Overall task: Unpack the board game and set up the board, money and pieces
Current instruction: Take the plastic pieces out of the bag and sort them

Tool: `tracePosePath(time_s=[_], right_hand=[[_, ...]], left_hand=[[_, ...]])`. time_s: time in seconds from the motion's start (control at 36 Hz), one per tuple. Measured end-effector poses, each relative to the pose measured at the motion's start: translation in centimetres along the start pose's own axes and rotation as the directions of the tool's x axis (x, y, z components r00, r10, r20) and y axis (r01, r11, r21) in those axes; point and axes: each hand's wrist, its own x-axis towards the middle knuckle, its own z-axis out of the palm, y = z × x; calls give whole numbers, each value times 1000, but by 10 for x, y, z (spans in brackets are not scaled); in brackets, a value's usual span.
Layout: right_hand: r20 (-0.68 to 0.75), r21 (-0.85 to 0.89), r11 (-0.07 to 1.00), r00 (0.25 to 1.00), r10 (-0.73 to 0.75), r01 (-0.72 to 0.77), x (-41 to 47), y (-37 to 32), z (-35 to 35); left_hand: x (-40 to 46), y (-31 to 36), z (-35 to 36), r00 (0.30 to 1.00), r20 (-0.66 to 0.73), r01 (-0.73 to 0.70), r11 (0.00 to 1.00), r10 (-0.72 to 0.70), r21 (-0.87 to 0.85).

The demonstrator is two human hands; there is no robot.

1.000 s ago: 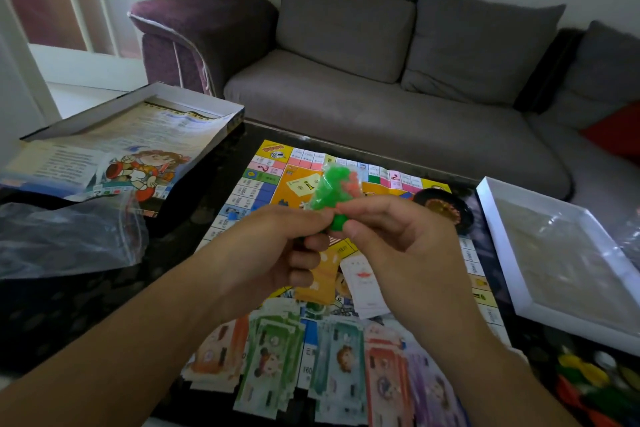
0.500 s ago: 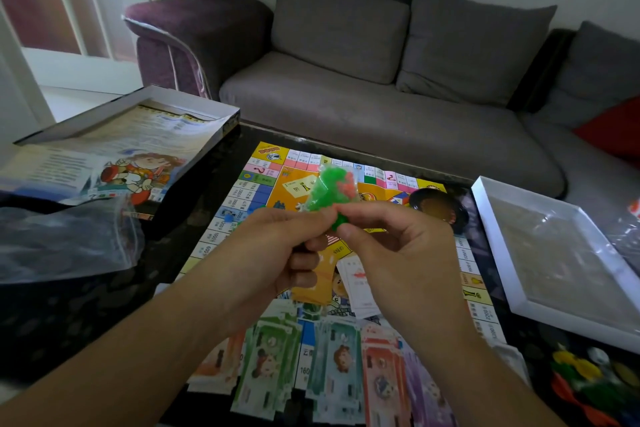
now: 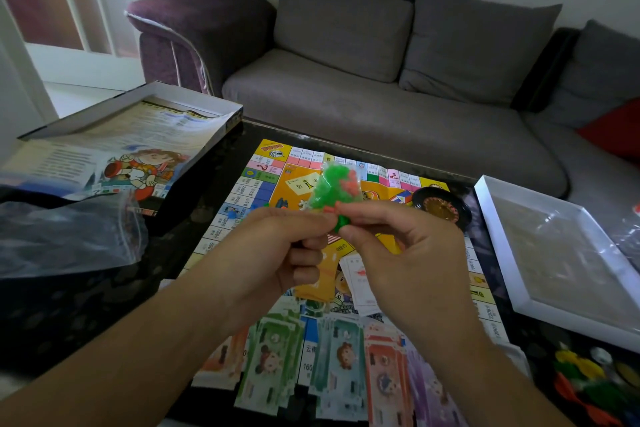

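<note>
little has moved since earlier: left hand (image 3: pixel 277 253) and right hand (image 3: pixel 408 253) still pinch the bag of pieces (image 3: pixel 329 187), unopened. board (image 3: pixel 263 180) unfolded, money (image 3: pixel 332 367) fanned out; pieces remain.

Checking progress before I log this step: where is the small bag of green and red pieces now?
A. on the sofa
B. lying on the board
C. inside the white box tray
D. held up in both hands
D: the left hand and right hand both pinch the small bag of green and red pieces above the game board.
</note>
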Motion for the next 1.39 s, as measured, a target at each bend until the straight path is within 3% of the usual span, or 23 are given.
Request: tracePosePath(time_s=[0.14,0.39,0.64,0.83,1.06,1.39], right_hand=[[-27,-208,962,982,-189,179,-3,1,-1],[-97,-263,928,950,-297,263,-4,-4,1],[-40,29,999,998,47,-46,6,-9,-8],[10,24,998,999,54,-54,6,-12,-9],[33,109,991,997,76,-79,2,-12,-5],[-47,61,998,999,-15,18,-4,-6,1]], left_hand=[[1,-8,6,999,-41,-11,996,8,-88],[-2,-9,13,997,-9,-76,986,75,-149],[-2,11,16,998,-9,54,996,-55,-64],[1,8,8,997,-12,-69,996,70,53],[-3,4,-3,977,61,-214,913,205,347],[-1,-4,9,989,3,-144,981,145,134]])
